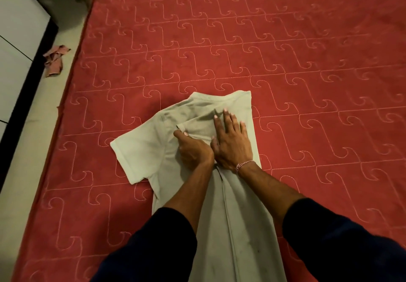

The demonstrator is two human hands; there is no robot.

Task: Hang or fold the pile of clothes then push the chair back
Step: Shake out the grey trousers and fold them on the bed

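A pale grey-green short-sleeved cotton T-shirt [153, 156] lies flat on a red quilted mattress with stitched curl patterns [285, 61], its collar pointing away from the person and its body running down to the bottom edge of the view. The shirt's right side is folded in over the middle, while its left sleeve is spread out flat toward the mattress's left edge. The right hand [231, 143] lies flat on the folded part with fingers straight and spread, pressing it down. Just beside it and touching it, the left hand [193, 149] has its fingers curled, pinching the edge of the folded-in sleeve. Both forearms come out of dark blue sleeves [153, 248]. Bare mattress stretches wide beyond the collar and to the right of the shirt. Left of the mattress edge runs a strip of pale floor [28, 149], where a crumpled pink rag [55, 59] lies beside a white cabinet with a black base [15, 39].
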